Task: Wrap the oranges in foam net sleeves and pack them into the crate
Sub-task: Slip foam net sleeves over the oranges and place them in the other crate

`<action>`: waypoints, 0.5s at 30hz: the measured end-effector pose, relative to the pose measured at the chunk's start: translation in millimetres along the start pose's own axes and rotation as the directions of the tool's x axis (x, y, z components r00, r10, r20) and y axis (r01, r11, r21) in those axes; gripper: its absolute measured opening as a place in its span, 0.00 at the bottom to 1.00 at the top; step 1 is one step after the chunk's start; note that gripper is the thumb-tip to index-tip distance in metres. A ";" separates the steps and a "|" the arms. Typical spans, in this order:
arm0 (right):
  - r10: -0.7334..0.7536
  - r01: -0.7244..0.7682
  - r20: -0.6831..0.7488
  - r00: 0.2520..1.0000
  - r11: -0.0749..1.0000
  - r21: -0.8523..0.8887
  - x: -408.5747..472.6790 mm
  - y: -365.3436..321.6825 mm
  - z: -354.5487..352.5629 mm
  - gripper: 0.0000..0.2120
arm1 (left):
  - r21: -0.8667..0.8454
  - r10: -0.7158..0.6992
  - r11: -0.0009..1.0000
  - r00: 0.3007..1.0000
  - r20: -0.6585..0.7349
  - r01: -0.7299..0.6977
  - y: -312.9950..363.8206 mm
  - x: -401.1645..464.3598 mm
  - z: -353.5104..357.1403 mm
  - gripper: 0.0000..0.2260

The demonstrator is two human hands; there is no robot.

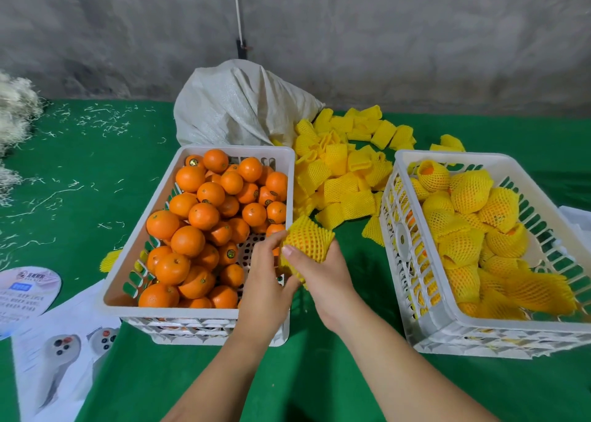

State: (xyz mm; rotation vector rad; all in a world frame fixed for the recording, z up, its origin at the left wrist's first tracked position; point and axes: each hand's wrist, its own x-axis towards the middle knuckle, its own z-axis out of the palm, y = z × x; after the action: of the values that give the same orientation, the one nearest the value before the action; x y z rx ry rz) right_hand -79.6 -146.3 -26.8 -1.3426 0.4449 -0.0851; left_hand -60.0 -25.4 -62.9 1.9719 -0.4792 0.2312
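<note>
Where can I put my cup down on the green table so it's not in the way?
Bare cloth lies in front of both crates, around the arms. More lies left of the orange crate, though strewn with shreds. Between the crates it's crowded: sleeves and both hands.

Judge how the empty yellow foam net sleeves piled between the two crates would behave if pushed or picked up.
The foam net sleeves look light: they lie loosely heaped, so a push would probably scatter them. They seem soft and floppy, since the sleeve on the orange in both hands stretches around it. Their open mesh probably makes them easy to pinch.
</note>
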 end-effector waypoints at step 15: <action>-0.180 0.065 -0.696 0.695 0.980 -0.188 66.9 -46.5 -206.1 0.53 | 0.169 -0.156 0.975 0.987 0.049 0.146 5.8 -5.4 7.1 0.14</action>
State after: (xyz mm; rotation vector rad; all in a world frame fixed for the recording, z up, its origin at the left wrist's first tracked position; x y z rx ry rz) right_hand -83.4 -367.8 -32.3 -1.4574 1.0361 -0.7245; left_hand -67.6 -32.7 -63.2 2.1717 -0.3569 0.1165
